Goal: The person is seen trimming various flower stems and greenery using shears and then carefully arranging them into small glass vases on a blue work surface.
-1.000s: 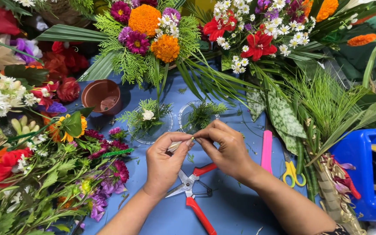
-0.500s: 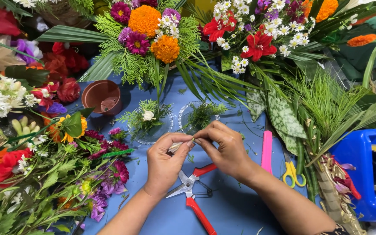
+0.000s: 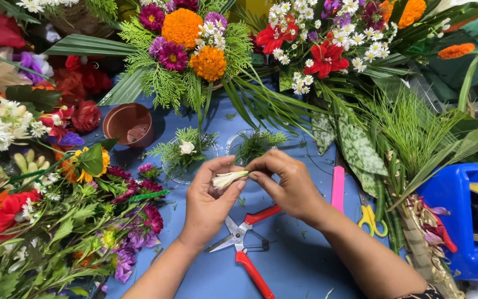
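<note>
Head view: both hands, left hand [image 3: 208,202] and right hand [image 3: 289,185], pinch a pale bud [image 3: 229,178]; go gentle (red-handled pruners [image 3: 244,243] lie just below).

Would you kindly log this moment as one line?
left hand: holds pale flower bud | right hand: pinches bud tip | red-handled metal pruners: on blue table

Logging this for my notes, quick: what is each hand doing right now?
Left hand: closed, pinching the pale flower bud between thumb and fingers.
Right hand: closed, fingertips gripping the same bud's other end.
</note>
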